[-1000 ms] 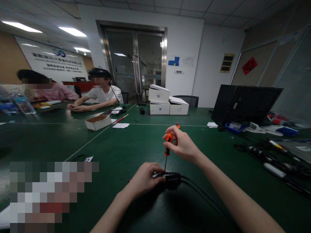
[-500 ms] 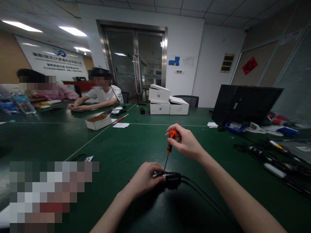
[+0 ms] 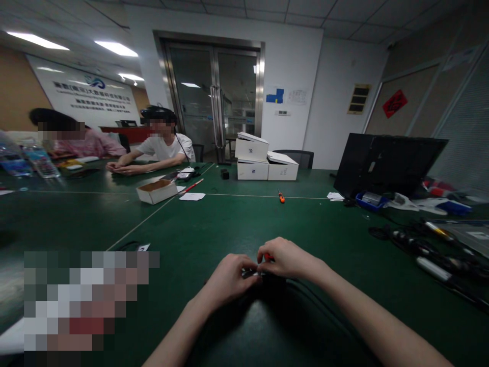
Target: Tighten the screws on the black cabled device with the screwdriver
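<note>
My left hand [image 3: 235, 275] is closed around the silver end of a black corded device [image 3: 273, 280], low over the green table in front of me. My right hand [image 3: 288, 260] has come down onto the device, its fingertips meeting those of my left. Between the right fingers shows the red-orange handle of a screwdriver [image 3: 268, 257]; its shaft and tip are hidden. The hands cover most of the device, and its black cable trails to the lower right.
A second small orange screwdriver [image 3: 281, 198] lies farther back. Numbered white boxes [image 3: 252, 169] are stacked behind it. An open white box [image 3: 156, 191] stands left. To the right are a black monitor [image 3: 389, 165] and corded tools [image 3: 431, 267]. Two people sit at far left.
My right hand has moved down with the screwdriver, from above the device to right against it. This uncovers the second screwdriver behind. My left hand stays nearly in place.
</note>
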